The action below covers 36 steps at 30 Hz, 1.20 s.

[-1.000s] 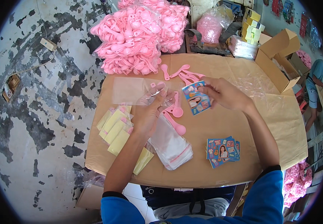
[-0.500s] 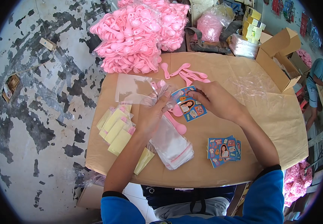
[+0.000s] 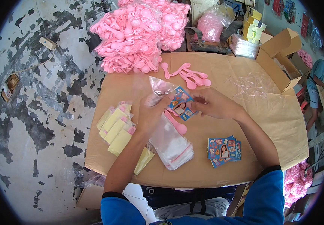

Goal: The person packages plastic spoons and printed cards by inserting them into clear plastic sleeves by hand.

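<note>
My left hand (image 3: 151, 113) is closed on a clear plastic bag (image 3: 161, 84), whose left part is blurred. In my right hand (image 3: 217, 104) a small blue printed card (image 3: 181, 102) is pinched by its right side. The card is tilted, and its left edge meets my left thumb; I cannot tell whether it is inside the bag. Under the hands lies a pink spoon (image 3: 177, 125), partly hidden, on a stack of clear plastic bags (image 3: 174, 150). Several filled packets with pale yellow backs (image 3: 116, 129) rest beside my left forearm. Nearer my right forearm is a small pile of blue cards (image 3: 224, 151).
Loose pink spoons (image 3: 193, 77) lie on the brown-covered table (image 3: 267, 127), near large bags of pink spoons (image 3: 130, 39). Plastic scraps (image 3: 254, 84) sit at the right, by an open cardboard box (image 3: 280, 62). A person (image 3: 317, 86) is at the far right.
The blue card has moved left against my left hand, and its tilt has changed. My right hand shifted slightly down. The plastic bag has swung and no longer lies flat to the left.
</note>
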Tool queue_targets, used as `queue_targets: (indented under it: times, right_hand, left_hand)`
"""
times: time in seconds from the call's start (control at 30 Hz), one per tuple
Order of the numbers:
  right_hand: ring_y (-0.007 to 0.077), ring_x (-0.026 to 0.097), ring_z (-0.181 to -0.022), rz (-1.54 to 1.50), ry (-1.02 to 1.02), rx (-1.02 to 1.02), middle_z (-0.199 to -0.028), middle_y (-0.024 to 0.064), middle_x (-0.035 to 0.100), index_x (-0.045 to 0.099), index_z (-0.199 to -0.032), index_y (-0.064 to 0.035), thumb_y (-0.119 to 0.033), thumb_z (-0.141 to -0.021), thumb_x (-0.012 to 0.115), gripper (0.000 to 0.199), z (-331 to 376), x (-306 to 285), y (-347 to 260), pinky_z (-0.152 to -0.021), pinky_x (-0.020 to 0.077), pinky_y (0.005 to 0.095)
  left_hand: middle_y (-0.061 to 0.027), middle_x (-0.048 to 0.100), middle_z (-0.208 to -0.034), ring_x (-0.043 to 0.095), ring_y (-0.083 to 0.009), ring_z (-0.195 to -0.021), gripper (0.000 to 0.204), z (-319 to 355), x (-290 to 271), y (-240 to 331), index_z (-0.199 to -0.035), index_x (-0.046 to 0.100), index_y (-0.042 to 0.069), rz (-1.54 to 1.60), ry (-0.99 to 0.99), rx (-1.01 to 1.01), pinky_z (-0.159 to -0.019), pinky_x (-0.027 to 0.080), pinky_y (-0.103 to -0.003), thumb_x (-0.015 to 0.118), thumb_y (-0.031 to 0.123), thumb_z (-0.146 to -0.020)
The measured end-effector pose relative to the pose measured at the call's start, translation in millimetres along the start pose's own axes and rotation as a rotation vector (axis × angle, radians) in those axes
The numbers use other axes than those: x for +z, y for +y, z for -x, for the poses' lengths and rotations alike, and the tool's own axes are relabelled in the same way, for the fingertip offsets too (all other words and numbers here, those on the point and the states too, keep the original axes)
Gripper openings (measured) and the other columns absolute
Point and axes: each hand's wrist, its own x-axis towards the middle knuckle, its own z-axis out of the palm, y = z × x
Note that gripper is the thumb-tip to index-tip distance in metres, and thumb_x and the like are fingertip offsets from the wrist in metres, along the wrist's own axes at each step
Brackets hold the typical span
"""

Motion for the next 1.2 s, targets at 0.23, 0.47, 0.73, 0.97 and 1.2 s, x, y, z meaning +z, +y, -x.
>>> queue_targets:
  times: [0.23,0.47,0.73,0.97,1.2]
  right_hand:
    - [0.0105,0.056,-0.066,0.102,-0.08,0.033,-0.075,0.0027,0.059,0.064,-0.106,-0.0018,-0.023,-0.098,0.054,0.025,-1,-4,-3,-0.058,0.0479,0.0289]
    - [0.0086,0.056,-0.072,-0.087,0.038,-0.025,-0.079,0.0015,0.061,0.067,-0.106,-0.0033,-0.022,-0.096,0.059,0.023,-11,5,19,-0.066,0.0472,0.0253]
    - [0.0063,0.057,-0.08,-0.362,0.031,-0.056,-0.089,-0.0021,0.064,0.065,-0.112,-0.0023,-0.023,-0.095,0.061,0.027,-15,31,19,-0.07,0.0477,0.0239]
    - [0.0066,0.056,-0.081,-0.568,0.075,0.062,-0.089,-0.0007,0.063,0.063,-0.116,-0.0053,-0.03,-0.095,0.063,0.032,-15,33,8,-0.073,0.0491,0.0245]
    - [0.0112,0.061,-0.085,-0.69,0.176,-0.058,-0.101,0.0038,0.064,0.062,-0.113,-0.0053,-0.025,-0.095,0.061,0.026,-12,45,4,-0.068,0.052,0.0271]
  left_hand:
    - [-0.0079,0.068,-0.107,0.066,-0.0125,-0.092,0.035,3,1,5,-0.122,0.058,-0.003,-0.055,0.04,-0.032,-0.079,0.053,-0.026,0.066,0.014,-0.092]
    - [-0.0088,0.064,-0.112,0.065,-0.0149,-0.098,0.036,-1,-2,4,-0.124,0.055,-0.004,0.047,-0.021,-0.109,-0.084,0.055,-0.031,0.064,0.008,-0.092]
    - [-0.0173,0.052,-0.133,0.057,-0.0223,-0.118,0.071,8,12,-9,-0.145,0.027,0.005,0.083,-0.097,0.056,-0.097,0.05,-0.036,0.069,0.005,-0.088]
    - [-0.0212,0.048,-0.138,0.052,-0.0287,-0.124,0.047,5,0,10,-0.138,0.038,0.004,0.51,-0.119,-0.011,-0.099,0.048,-0.042,0.055,0.018,-0.097]
    - [-0.0136,0.054,-0.131,0.06,-0.0166,-0.109,0.044,14,8,-2,-0.123,0.047,0.006,0.166,-0.238,0.24,-0.088,0.052,-0.03,0.068,-0.002,-0.085]
